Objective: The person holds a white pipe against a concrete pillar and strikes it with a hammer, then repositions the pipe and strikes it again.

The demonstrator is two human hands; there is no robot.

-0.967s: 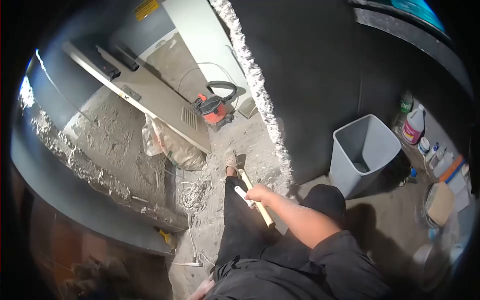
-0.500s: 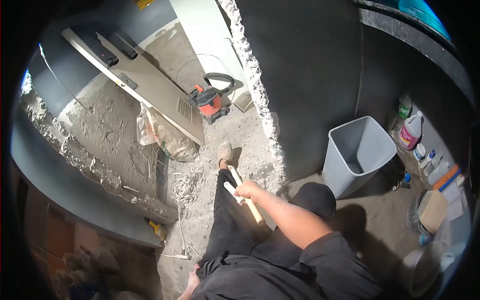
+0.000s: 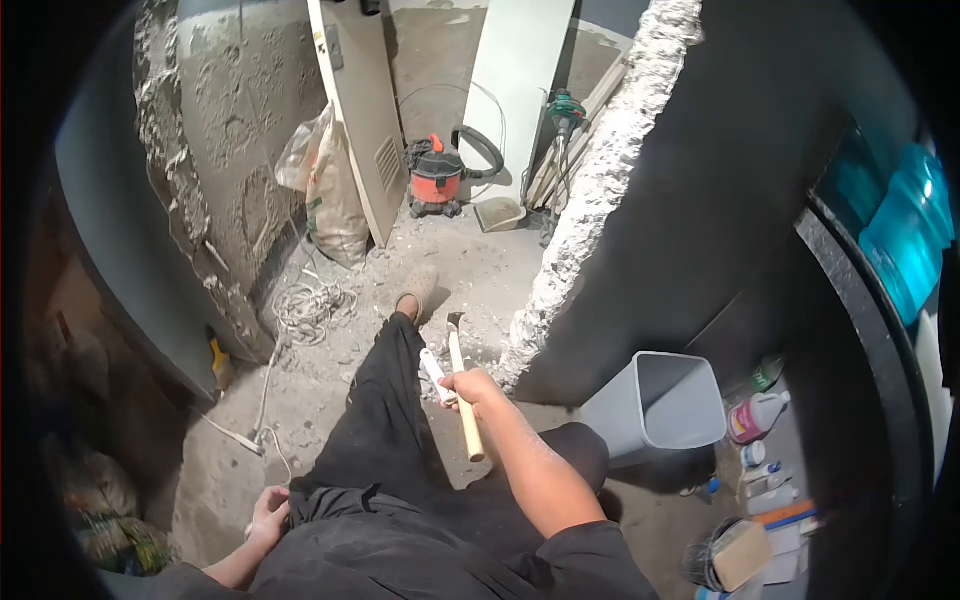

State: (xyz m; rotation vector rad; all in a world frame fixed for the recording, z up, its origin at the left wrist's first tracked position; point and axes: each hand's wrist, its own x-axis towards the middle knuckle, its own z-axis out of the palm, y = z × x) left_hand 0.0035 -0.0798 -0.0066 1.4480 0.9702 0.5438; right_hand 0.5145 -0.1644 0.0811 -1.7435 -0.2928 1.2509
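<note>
My right hand (image 3: pixel 472 387) is closed around a hammer (image 3: pixel 466 420) with a pale wooden handle and a dark head pointing away from me. The same hand also grips a white object (image 3: pixel 434 372), held beside the handle; its kind is unclear. My left hand (image 3: pixel 268 515) hangs low by my hip against the dark clothing, its fingers curled at the cloth; whether it holds anything is hidden. Ahead of my sandalled foot (image 3: pixel 417 290) lies dusty, rubble-strewn floor.
A broken wall edge (image 3: pixel 590 190) rises ahead right. Beyond stand a red vacuum (image 3: pixel 436 180), a dustpan (image 3: pixel 499 214) and a sack (image 3: pixel 336 205). Coiled cable (image 3: pixel 305 308) lies left. A grey bin (image 3: pixel 610 410) and bottles (image 3: pixel 755 415) are at right.
The view has turned, so the opening stands more upright and the bin sits lower. More of my left hand shows. My right hand still holds the hammer and white object.
</note>
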